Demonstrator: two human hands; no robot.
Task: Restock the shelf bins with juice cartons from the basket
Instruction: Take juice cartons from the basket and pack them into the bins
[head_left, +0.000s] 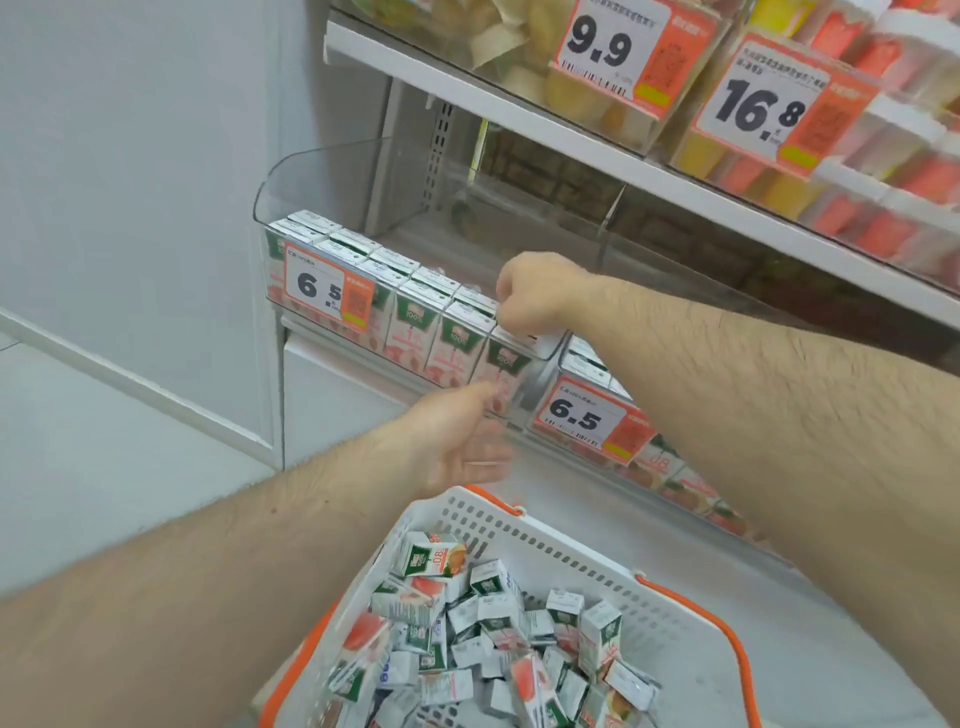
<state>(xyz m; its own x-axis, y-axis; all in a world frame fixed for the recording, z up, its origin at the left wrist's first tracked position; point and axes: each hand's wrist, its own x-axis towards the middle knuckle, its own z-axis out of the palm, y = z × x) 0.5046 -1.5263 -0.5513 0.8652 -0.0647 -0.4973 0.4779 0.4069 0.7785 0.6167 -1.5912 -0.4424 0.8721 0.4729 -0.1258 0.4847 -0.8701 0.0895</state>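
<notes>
**Stock entry: juice aisle, lower shelf**

Pale grey floor and white wall surround your station. Nearest you: white perforated plastic basket (613, 582), orange-rimmed, heaped with small boxy juice cartons (498, 639). Beyond it, your left hand (457, 441), palm up, fingers loosely spread, just before the clear bin (322, 176). Farther, your right hand (535, 291), fingers curled down on a carton top (524, 338) at the row's end. Glossy 6.5 price tag (327, 291) fronts the bin.
</notes>
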